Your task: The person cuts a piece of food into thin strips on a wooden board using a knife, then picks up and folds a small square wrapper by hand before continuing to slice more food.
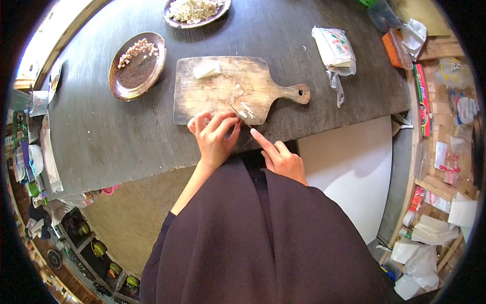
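Note:
A worn wooden cutting board (223,91) lies near the table's front edge, its handle to the right. My right hand (283,161) grips a knife (234,110), index finger stretched along its back. The blade rests over the board's front part. Just left of the blade, my left hand (215,137) has bent fingers pressed together at the board's front edge; what they hold is hidden. Thin white strips (247,109) of food lie right of the blade. A flat white block (207,69), perhaps tofu or tempeh, sits at the board's back.
On the dark table (283,45) stand a brown plate (134,83) with small diced pieces and, farther back, a plate (195,23) of pale shreds. A white plastic packet (335,50) lies at the right. An orange sponge (396,48) and a red-green box (421,99) line the right side.

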The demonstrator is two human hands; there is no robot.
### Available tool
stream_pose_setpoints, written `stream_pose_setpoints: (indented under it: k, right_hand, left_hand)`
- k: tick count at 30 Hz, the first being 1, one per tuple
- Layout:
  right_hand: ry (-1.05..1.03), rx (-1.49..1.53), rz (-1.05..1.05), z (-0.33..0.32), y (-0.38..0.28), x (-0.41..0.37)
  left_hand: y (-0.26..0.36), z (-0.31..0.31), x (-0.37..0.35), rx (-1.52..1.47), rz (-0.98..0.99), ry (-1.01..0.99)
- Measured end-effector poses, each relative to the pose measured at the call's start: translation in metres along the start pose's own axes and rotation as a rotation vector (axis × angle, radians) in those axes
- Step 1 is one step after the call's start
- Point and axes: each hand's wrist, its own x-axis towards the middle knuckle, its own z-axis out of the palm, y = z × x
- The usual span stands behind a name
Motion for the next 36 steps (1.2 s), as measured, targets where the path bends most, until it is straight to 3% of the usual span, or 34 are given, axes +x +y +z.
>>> stream_pose_setpoints:
  k: [36]
  right_hand:
    - [0.009, -0.060, -0.014, 0.000, -0.001, 0.000]
  left_hand:
    - [-0.001, 0.002, -0.002, -0.010, -0.006, 0.008]
